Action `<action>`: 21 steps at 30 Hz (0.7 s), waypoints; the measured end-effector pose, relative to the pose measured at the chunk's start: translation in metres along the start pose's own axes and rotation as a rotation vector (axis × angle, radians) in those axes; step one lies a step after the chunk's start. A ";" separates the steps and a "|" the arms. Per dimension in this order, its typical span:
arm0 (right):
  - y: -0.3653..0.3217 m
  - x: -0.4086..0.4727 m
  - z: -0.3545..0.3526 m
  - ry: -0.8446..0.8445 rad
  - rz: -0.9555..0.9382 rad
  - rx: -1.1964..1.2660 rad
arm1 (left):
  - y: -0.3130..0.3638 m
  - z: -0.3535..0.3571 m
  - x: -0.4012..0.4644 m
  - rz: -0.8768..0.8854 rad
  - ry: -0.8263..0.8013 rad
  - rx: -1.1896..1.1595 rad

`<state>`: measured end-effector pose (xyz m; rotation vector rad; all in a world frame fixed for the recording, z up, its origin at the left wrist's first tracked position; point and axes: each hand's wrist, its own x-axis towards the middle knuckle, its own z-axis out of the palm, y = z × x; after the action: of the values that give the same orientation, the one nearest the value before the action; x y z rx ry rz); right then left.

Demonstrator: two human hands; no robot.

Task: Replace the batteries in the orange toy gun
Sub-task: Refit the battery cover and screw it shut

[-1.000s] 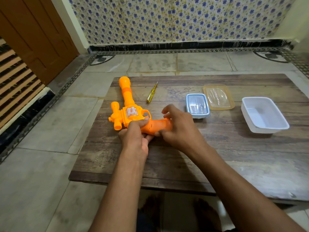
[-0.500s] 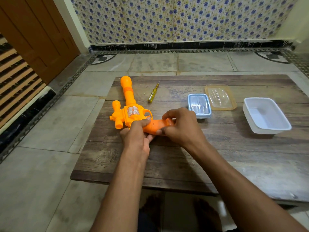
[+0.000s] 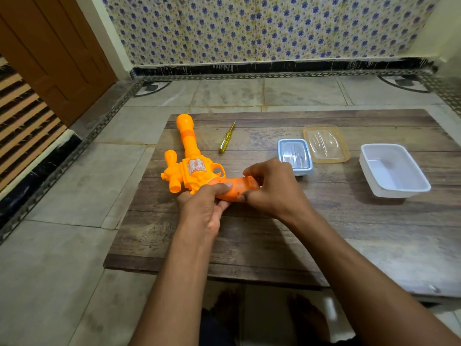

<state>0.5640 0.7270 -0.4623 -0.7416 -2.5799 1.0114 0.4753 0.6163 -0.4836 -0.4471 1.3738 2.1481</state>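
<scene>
So, lying flat on the dark wooden worktop [image 3: 274, 245]: bright orange plastic toy gun [image 3: 193, 168], barrel pointing away. Gripped at the handle by both hands, left hand [image 3: 202, 211] with thumb pressed on top, right hand [image 3: 272, 188] with fingers curled round the butt end. Just beyond, yellow-handled screwdriver [image 3: 225, 138], small blue-rimmed clear box [image 3: 294, 154].

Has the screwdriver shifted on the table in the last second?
No. The screwdriver lies where it did, right of the toy gun barrel and left of the blue-rimmed container; only the camera moved slightly.
</scene>
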 end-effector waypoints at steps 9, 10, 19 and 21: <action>0.014 -0.009 -0.029 -0.023 0.025 -0.019 | -0.002 -0.002 0.001 -0.054 0.019 -0.036; 0.018 -0.011 -0.037 -0.047 0.046 -0.061 | -0.003 -0.002 0.001 -0.060 0.017 -0.038; 0.038 -0.023 -0.064 -0.221 0.117 -0.307 | -0.007 0.002 0.002 -0.042 0.007 -0.030; 0.040 -0.023 -0.063 -0.275 0.147 -0.334 | -0.007 0.002 0.001 -0.041 0.005 -0.021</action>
<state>0.6242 0.7744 -0.4463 -0.9430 -3.0178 0.7753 0.4783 0.6212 -0.4882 -0.4847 1.3343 2.1309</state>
